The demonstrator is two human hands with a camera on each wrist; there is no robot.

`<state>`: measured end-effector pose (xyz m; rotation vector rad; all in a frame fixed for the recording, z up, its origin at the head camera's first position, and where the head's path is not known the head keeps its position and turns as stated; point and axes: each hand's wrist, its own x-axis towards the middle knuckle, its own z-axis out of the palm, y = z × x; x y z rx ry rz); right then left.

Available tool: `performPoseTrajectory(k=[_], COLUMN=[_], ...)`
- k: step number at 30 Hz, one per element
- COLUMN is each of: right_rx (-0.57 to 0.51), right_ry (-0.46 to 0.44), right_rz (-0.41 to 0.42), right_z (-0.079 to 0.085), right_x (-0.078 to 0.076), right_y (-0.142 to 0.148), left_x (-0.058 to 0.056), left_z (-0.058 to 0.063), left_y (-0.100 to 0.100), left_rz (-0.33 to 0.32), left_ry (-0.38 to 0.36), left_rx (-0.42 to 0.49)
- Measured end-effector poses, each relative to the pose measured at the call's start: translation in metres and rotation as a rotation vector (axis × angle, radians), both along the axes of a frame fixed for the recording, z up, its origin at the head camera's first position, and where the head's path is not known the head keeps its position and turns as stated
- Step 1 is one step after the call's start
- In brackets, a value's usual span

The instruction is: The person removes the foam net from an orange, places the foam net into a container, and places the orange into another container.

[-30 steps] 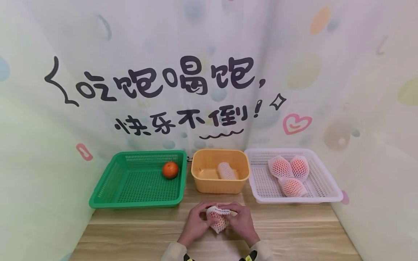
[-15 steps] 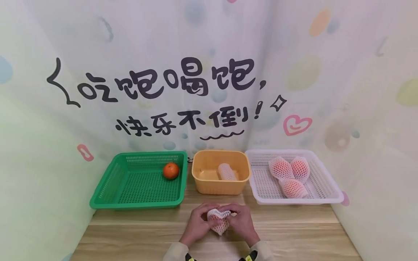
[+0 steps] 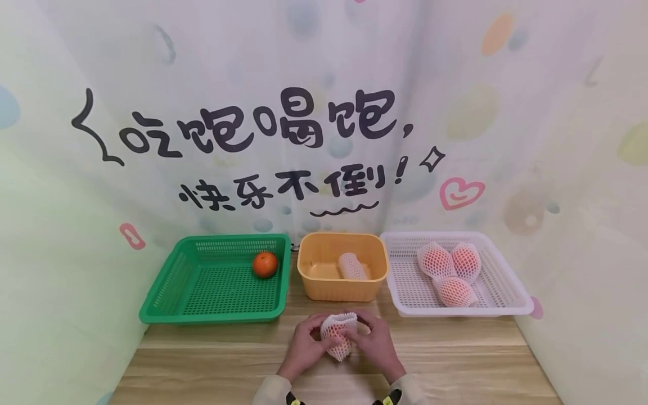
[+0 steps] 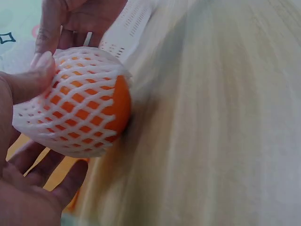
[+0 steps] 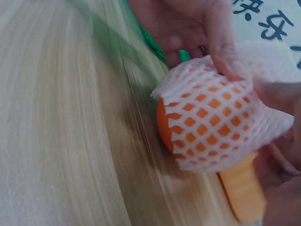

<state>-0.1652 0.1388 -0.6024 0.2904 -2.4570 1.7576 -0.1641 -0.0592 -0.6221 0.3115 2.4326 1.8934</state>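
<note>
Orange fruit [image 4: 123,106] in foam net [image 5: 211,123] over table [image 3: 202,363], one end bare.
Left hand [image 3: 306,344], right hand [image 3: 377,344]: thumbs and fingers pinching net and fruit. Uneven tug could tear net; slack thumbs could let fruit slip out the bare end.

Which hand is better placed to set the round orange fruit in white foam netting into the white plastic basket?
The right hand, probably: it and the left hand both hold the fruit, but the white basket stands on the right.

Behind the wooden table [image 3: 212,363] hangs a pale backdrop [image 3: 223,50], seemingly cloth, with black lettering [image 3: 301,136] and a pink heart [image 3: 458,197].
</note>
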Motion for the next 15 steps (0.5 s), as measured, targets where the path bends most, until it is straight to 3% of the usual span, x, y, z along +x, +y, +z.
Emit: performPoseTrajectory(k=[2,5,15], right_rx=[0.001,0.012,0.077], right_ry=[-0.061,-0.072,0.037], right_rz=[0.006,0.011,-0.062], right_z=[-0.0029,-0.0072,0.0022], right_x=[-0.0007,-0.0027,-0.0022], right_y=[0.0026,0.0052,-0.0006], left_x=[0.0007,0.0014,0.0019], left_z=[-0.0037,-0.0087,-0.0051], left_y=[-0.0009,-0.0017,0.0019], left_rz=[-0.027,-0.056,0.022], left_ry=[-0.039,-0.066,0.039], left_rx=[0.014,0.046,0.016])
